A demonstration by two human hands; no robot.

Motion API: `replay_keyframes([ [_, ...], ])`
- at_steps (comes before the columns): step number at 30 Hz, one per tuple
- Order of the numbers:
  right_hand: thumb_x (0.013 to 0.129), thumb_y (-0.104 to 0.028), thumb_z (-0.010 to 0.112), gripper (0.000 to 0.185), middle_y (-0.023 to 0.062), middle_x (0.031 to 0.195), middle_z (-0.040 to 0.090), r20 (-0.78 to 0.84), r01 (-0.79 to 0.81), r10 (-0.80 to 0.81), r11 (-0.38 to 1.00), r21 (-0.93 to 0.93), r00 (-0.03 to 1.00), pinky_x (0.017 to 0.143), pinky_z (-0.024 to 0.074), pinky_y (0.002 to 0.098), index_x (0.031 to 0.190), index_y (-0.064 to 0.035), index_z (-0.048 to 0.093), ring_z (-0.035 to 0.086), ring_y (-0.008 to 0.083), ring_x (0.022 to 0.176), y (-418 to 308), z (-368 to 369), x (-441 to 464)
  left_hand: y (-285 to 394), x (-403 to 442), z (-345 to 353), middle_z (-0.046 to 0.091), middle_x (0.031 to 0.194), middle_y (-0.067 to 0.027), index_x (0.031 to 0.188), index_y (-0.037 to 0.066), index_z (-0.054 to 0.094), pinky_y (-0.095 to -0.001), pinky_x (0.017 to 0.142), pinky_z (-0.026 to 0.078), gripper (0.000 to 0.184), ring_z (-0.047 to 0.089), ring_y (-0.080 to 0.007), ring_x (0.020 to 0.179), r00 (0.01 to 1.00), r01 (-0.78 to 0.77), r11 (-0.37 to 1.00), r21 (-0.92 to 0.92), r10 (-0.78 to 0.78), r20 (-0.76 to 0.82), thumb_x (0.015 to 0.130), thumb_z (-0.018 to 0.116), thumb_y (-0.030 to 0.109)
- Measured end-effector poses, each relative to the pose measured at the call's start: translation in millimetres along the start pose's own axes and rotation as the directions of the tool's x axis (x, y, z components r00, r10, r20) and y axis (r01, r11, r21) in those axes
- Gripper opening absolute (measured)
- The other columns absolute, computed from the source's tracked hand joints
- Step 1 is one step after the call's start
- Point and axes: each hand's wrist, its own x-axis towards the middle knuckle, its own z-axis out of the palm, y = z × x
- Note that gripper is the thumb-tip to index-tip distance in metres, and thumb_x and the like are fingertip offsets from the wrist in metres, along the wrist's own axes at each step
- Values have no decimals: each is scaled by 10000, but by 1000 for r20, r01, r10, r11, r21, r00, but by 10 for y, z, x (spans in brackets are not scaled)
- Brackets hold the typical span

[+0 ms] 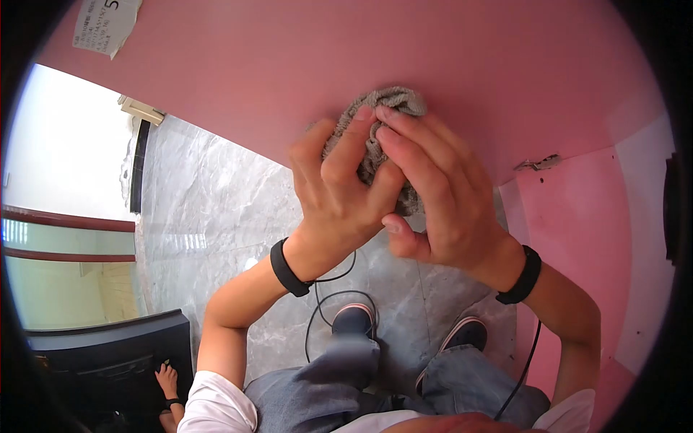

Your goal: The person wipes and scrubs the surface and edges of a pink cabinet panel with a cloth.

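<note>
A crumpled grey-brown cloth [373,148] is bunched up against a large pink panel [245,79] at the upper middle. My left hand [346,173] has its bent fingers pressed into the cloth from the left. On the right side, my right hand [440,187] also grips the cloth, its fingertips meeting those of the left near the cloth's top. Part of the cloth is hidden beneath both hands. Each wrist wears a black band.
A white label [106,27] is stuck on the panel at top left. A metal hinge [538,164] joins it to a pink cabinet side [577,252]. Black cables [309,325] lie on the marble floor near my shoes. A dark cabinet [108,368], with another person's hand [167,380], is at lower left.
</note>
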Motion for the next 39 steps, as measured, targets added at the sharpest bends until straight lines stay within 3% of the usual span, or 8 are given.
replay_keyframes([
  [12,832,-145,734,663,172,1446,575,282,-224,224,974,-31,933,1023,538,419,1447,-17,525,591,338,1306,-260,-235,-305,200,-386,-190,538,1306,-199,1221,87,641,-484,874,493,534,531,-409,1135,897,-3,996,-89,42,440,699,737,152],
  [15,906,-200,696,445,227,1261,665,315,-442,384,886,139,868,946,548,427,1290,14,630,652,373,1167,-230,-225,-352,272,-521,-317,512,1279,-200,1294,58,578,-483,932,471,747,501,-395,1172,651,172,955,-241,73,755,641,869,274],
  [19,963,-311,631,356,207,836,688,610,-645,451,753,131,651,715,509,454,896,33,695,665,397,769,-253,-370,-105,336,-418,-571,489,1271,-206,1318,48,554,-497,942,471,859,493,-396,1171,618,212,915,-345,148,772,594,923,325],
  [24,949,-196,657,212,146,913,701,308,-560,486,796,232,818,677,525,405,947,14,685,663,324,706,-574,-824,581,330,332,-955,479,1321,-214,1293,97,610,-501,956,472,774,485,-415,1204,792,219,911,-349,43,609,599,914,256],
  [28,965,-104,560,305,220,1234,666,-17,-117,130,935,335,991,982,513,419,1203,63,651,660,319,1100,-561,-1016,823,250,855,-917,492,1300,-202,1229,141,666,-482,914,473,518,506,-399,1175,986,23,975,-220,15,169,747,821,252],
  [31,998,-213,535,447,259,1302,631,-240,253,-246,967,-3,939,1066,469,460,1318,98,561,612,390,1222,-377,-804,994,51,1241,-672,471,1256,-227,1269,78,619,-481,876,479,546,526,-398,1128,993,-106,986,-128,100,-57,814,792,325],
  [34,880,-152,652,477,236,1228,654,-431,216,-134,965,148,892,979,531,471,1296,74,604,649,410,1142,-80,-521,966,121,1271,-389,511,1232,-174,1148,135,660,-466,853,487,389,539,-376,1079,991,-56,996,-69,47,-129,787,746,253],
  [39,1018,-382,494,598,269,1358,607,-157,234,-232,972,-6,960,1100,445,494,1381,94,507,580,414,1277,311,-423,569,153,851,23,586,1230,-135,1015,196,711,-405,720,530,281,588,-348,974,985,-23,997,71,35,-168,736,712,165],
])
